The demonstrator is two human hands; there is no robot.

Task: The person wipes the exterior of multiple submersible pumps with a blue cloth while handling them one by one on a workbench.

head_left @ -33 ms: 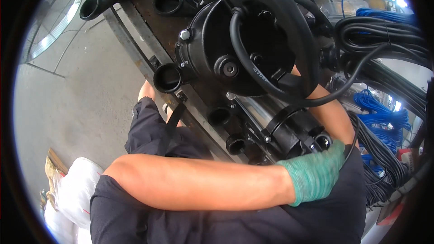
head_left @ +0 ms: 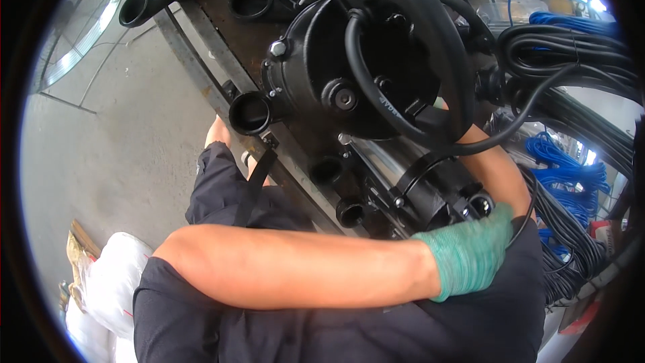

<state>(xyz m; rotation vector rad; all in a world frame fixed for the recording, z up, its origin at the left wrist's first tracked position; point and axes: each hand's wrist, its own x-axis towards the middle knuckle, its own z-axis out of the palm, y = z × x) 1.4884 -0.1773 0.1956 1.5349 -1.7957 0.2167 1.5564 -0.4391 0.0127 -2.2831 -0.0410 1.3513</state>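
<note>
A large black submersible pump (head_left: 316,60) stands in front of me, with a thick curved handle (head_left: 451,47) and a black power cable (head_left: 366,74) looping from its top. My left forearm crosses my body to the right. My left hand (head_left: 470,255), in a green knit glove, is curled beside the black end of a steel-bodied pump (head_left: 386,158); its fingertips are hidden and blurred. My right forearm reaches up behind the large pump's handle and cable. Only a scrap of green glove shows of my right hand (head_left: 440,103); its fingers are hidden behind the pump.
More pumps with round black outlets (head_left: 252,1) sit along a steel-framed rack (head_left: 201,47). Coiled black cables (head_left: 564,50) and blue cables (head_left: 564,168) fill the right side. A wire-caged fan (head_left: 80,27) stands at far left, white plastic bags (head_left: 124,275) at lower left.
The large pump appears shifted very slightly to the right. A bit of green glove on my right hand now shows past the handle; my left hand stays nearly in place.
</note>
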